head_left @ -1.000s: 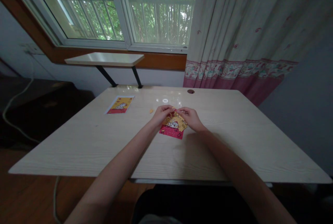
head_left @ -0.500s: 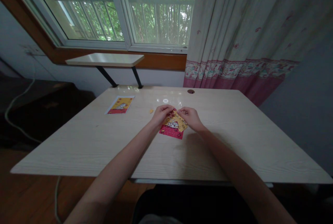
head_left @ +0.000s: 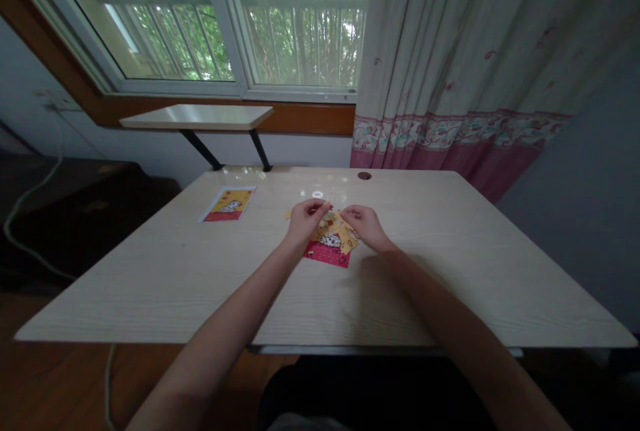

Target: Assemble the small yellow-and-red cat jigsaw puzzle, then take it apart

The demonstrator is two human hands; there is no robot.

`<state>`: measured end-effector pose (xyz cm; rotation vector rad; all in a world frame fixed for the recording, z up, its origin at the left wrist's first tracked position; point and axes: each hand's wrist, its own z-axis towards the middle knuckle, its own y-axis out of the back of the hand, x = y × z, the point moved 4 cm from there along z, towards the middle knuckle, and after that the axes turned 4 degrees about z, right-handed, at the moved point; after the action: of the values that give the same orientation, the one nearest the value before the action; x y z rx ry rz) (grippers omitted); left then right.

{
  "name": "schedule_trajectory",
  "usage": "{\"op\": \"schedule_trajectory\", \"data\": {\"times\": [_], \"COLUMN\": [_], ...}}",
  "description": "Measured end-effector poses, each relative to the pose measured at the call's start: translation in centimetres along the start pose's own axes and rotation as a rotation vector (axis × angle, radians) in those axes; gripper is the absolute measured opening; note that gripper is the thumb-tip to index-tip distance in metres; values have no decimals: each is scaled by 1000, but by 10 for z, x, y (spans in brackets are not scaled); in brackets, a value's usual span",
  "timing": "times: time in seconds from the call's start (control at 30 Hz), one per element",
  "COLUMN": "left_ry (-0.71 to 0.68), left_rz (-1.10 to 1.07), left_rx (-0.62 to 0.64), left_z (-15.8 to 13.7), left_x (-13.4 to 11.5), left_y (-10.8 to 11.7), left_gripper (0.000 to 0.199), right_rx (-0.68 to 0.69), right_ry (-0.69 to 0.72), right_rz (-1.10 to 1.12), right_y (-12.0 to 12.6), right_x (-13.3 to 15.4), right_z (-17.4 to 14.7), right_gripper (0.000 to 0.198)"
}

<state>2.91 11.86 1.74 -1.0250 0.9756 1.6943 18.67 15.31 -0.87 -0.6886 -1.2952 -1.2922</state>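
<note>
A partly joined jigsaw puzzle (head_left: 327, 254), yellow above and crimson below with a white cartoon animal, lies at mid-table between my hands. Its upper edge is jagged and partly hidden by my fingers. My left hand (head_left: 307, 221) is closed in a pinch just above the puzzle's top left, with a small dark red puzzle piece (head_left: 330, 207) at the fingertips. At the upper right edge, the fingers of my right hand (head_left: 364, 224) are pinched together against the yellow part of the puzzle. A loose yellow piece (head_left: 287, 215) rests just left of my left hand.
A printed picture (head_left: 229, 206) with the same yellow and red design lies at the table's left. Behind it, a raised shelf (head_left: 200, 116) stands on black supports. A small white ring-shaped spot (head_left: 317, 195) and a round cable hole (head_left: 365, 176) are near the back edge.
My left hand has drawn slightly up and left from the puzzle, with the dark red piece now showing at its fingertips. My right hand stays at the upper right edge.
</note>
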Motion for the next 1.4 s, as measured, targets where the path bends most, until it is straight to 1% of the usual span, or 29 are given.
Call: {"op": "schedule_trajectory", "data": {"times": [0.1, 0.17, 0.3, 0.43, 0.57, 0.73, 0.8, 0.93, 1.03, 1.13, 1.23, 1.3, 1.4], "left_ry": [97, 137, 199, 232, 244, 248, 243, 166, 127, 194, 297, 331, 330], "left_rz": [4, -38, -156, -182, -213, -242, -232, -142, -88, -165, -255, -285, -322], "left_rx": [5, 52, 146, 185, 170, 85, 92, 102, 73, 28, 54, 108, 171], "left_z": [1, 0, -4, -8, -8, -4, -3, -3, -1, 0, 0, -2, -4], "left_x": [10, 13, 7, 1, 4, 11, 12, 12, 13, 15, 16, 16, 15], "left_y": [-1, -4, -11, -14, -14, -9, -9, -10, -9, -5, -4, -6, -12], "left_gripper": [27, 29, 32, 35, 38, 39, 38, 31, 27, 29, 33, 37, 42], "right_rx": [38, 42, -4, -54, -48, 20, 20, -39, -31, 34, 88, 69, -22], "right_ry": [15, 1, -15, -2, -11, -32, -27, -37, -29, 10, 30, 20, -9], "right_rz": [125, 142, 88, 4, -10, -10, -39, -132, -117, -45, 19, 30, 13], "right_y": [-3, -4, -1, 3, 2, -2, -2, 2, 2, -1, -4, -3, 2], "right_x": [2, 1, -5, -9, -10, -11, -11, -10, -8, -4, 0, 0, -2], "right_z": [0, -1, 0, 2, 2, 1, 1, 1, 1, -1, -2, -2, -1], "right_gripper": [35, 36, 37, 37, 39, 38, 38, 35, 34, 34, 35, 36, 37]}}
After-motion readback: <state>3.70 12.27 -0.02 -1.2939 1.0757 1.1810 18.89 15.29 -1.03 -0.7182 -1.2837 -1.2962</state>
